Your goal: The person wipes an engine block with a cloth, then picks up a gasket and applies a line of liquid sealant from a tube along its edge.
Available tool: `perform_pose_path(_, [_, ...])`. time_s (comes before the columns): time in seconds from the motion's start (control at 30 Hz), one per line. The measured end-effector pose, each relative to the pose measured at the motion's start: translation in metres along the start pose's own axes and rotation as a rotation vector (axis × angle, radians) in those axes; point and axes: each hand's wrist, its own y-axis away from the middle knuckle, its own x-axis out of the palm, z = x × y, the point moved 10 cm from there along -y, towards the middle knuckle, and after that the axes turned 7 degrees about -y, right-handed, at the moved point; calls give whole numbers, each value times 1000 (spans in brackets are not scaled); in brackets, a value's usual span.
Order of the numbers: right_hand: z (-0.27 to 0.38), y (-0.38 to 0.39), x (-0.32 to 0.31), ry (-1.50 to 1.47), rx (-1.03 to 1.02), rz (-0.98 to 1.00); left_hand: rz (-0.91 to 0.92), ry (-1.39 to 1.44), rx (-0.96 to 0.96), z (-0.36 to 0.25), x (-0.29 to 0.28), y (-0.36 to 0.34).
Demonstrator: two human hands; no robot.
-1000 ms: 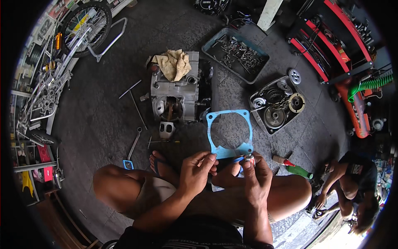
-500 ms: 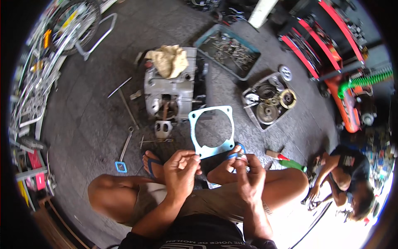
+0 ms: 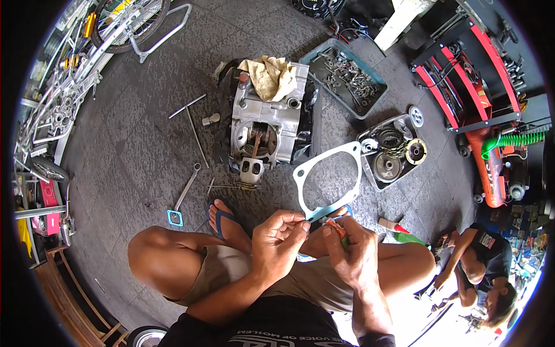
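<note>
My left hand (image 3: 280,245) pinches one corner of a thin, pale blue-white gasket (image 3: 335,207) with a large round opening and bolt holes at its corners. My right hand (image 3: 354,251) is closed around a small squeeze tube (image 3: 336,226), orange and green, whose tip is at the gasket's lower edge by my left fingertips. Whether the tip touches the gasket I cannot tell. Beyond them on the floor stands a grey metal engine block (image 3: 277,121). A piston (image 3: 251,169) sticks out of its near side, and a crumpled cream cloth (image 3: 269,78) lies on top.
A parts tray (image 3: 306,61) of bolts stands far right, with a metal engine cover (image 3: 376,186) holding gears nearer. A wrench (image 3: 186,188), a small blue gasket (image 3: 174,218) and a T-handle tool (image 3: 196,136) lie left. Right are a red tool cart (image 3: 430,87) and a crouching person (image 3: 483,254).
The gasket has tilted and moved right with my left hand. My right hand has brought the tube against or close to its lower edge. The view has shifted, so the engine appears farther right.
</note>
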Motion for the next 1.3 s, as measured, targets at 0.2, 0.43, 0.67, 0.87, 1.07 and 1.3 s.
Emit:
perform_pose_path(0.2, [3, 2, 3, -43, -2, -19, -17, -19, 52, -7, -3, 4])
perform_pose_path(0.43, [1, 4, 8, -108, 35, 21, -18, -8, 48, -7, -7, 7])
perform_pose_path(0.67, [-4, 8, 18, -104, 28, 33, -55, 268, -54, -8, -1, 2])
perform_pose_path(0.87, [2, 14, 24, -38, -92, -66, -83, 191, 78, -14, 1, 3])
perform_pose_path(1.07, [-20, 21, 28, -145, -21, -104, -158, -72, 183, -18, 1, 4])
perform_pose_path(1.3, [-43, 34, 28, -628, 96, -91, -120, -127, 188, -13, 15, 7])
